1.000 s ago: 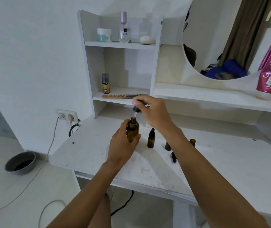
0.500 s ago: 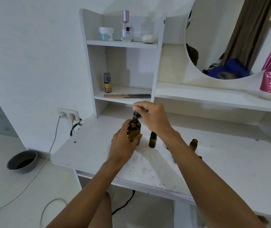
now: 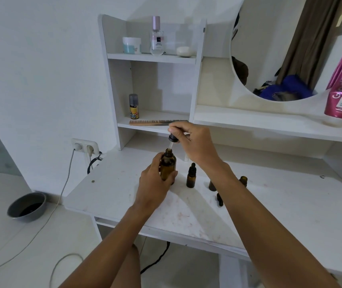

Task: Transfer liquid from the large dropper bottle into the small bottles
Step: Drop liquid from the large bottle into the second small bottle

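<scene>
Here the left hand (image 3: 155, 181) gripped the large amber glass dropper bottle (image 3: 167, 166), the right hand (image 3: 197, 144) pinching its black-capped pipette (image 3: 172, 139) upright at twelve o'clock, an open small amber bottle (image 3: 243, 180) at its three o'clock.

On white desk (image 3: 290, 206): large amber glass dropper bottle (image 3: 168, 167) at left, black-capped glass dropper (image 3: 172, 139) over its mouth; small capped amber bottle (image 3: 191, 177) just right; open small amber bottle (image 3: 243, 181) farther right.

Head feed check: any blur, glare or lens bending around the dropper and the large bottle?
Head view: centre sharp, the dropper clear over the mouth of the large bottle; wide-angle bending bows the shelf unit and the table edge; light soft, faint shadows on the table, no strong glare on the amber glass.
</scene>
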